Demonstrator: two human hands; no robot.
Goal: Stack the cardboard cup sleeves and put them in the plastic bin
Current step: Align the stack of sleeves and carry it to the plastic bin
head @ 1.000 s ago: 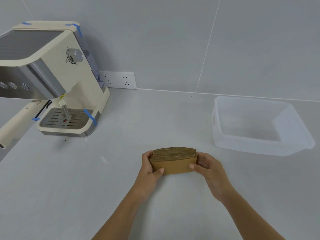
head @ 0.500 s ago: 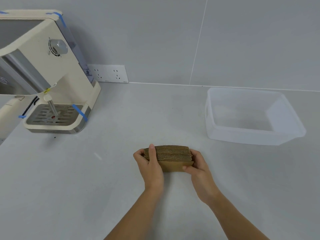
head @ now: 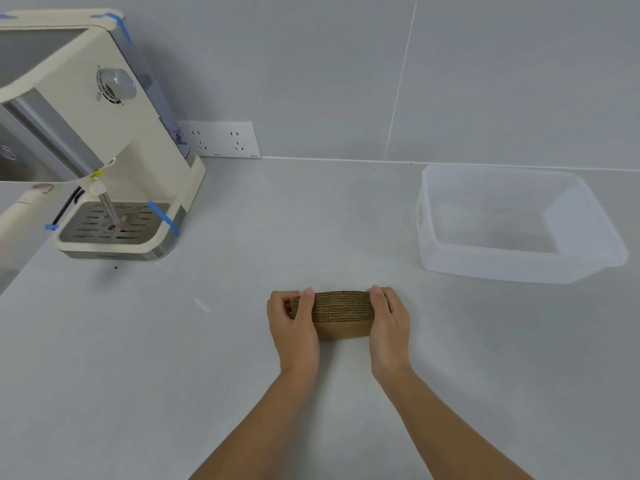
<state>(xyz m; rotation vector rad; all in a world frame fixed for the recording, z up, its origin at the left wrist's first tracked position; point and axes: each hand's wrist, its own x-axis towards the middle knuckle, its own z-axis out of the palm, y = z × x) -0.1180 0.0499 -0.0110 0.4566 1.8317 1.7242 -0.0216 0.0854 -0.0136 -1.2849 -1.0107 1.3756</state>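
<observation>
A stack of brown cardboard cup sleeves (head: 341, 313) stands on edge on the grey counter, its corrugated edges facing up. My left hand (head: 294, 323) grips the stack's left end, thumb over the top. My right hand (head: 389, 323) presses against its right end. A clear plastic bin (head: 512, 268) sits to the far right of the stack, with nothing in it.
A cream espresso machine (head: 100, 150) with blue tape strips stands at the back left, its drip tray (head: 114, 223) facing the counter. A white double wall socket (head: 221, 139) is on the tiled wall behind.
Both hands have closed more squarely on the ends of the stack, the left thumb now over the top. The stack stays at the same spot on the counter.
</observation>
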